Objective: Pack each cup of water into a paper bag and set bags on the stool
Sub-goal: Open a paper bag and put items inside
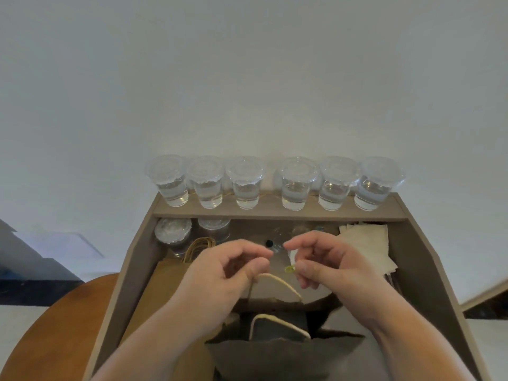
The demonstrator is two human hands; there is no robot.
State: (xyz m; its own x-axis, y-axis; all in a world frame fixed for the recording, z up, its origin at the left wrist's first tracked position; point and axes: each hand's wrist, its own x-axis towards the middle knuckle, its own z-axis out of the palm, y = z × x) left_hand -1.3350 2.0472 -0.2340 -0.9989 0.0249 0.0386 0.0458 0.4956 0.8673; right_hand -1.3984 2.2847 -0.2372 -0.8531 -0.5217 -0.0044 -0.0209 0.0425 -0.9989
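Pinching the cream handle loop (pixel 277 284) of the brown paper bag (pixel 170 281) between thumb and forefinger, our left hand (pixel 233 273) holds it above the lower tray of the wooden stand (pixel 132 270), while our right hand (pixel 327 259) curls in from the other side, its fingertips closed on a small white slip with a green tab (pixel 292 264); what that slip is we cannot tell. A second loop (pixel 277 323) shows nearer us, over the dark opening of the bag. Six lidded cups of water (pixel 295 185) stand in a row along the top shelf at the far edge of the stand, and two more lidded cups (pixel 173 235) sit in the far left corner of the tray below, beside some loose tan cord (pixel 198 244). White napkins (pixel 365 243) lie at the tray's right edge. The round wooden stool (pixel 63 325) waits off the stand's left side, with no bag visible on it, so we judge the packing barely begun. To do this step well, we should draw the two loops apart so the mouth opens square and the base settles flat, then let go of the slip to free the right hand for a cup, gripping it by the wall rather than the lid and lowering it upright.
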